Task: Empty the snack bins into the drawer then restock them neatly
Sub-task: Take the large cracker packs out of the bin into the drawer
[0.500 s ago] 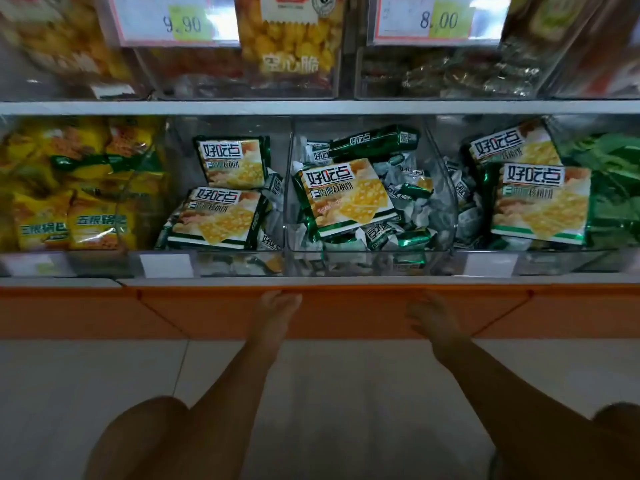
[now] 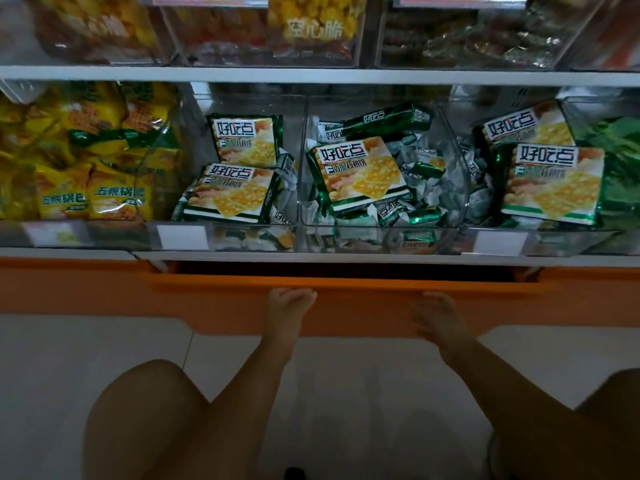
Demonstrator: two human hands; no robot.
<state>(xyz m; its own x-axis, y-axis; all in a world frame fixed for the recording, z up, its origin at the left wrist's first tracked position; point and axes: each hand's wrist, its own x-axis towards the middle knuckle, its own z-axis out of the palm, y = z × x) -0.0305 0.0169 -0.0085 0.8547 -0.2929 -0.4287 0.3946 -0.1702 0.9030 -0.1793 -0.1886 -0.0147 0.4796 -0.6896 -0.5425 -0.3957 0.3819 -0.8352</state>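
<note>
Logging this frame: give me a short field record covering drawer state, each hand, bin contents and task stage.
drawer: orange drawer slightly open, dark gap under the shelf
left hand: fingers hooked over the drawer's top edge
right hand: on the drawer front near its top edge; blurred, grip unclear
clear bins: hold green cracker packs, large and small, jumbled
bin at far left: yellow snack packs
task stage: bins not yet emptied
</note>
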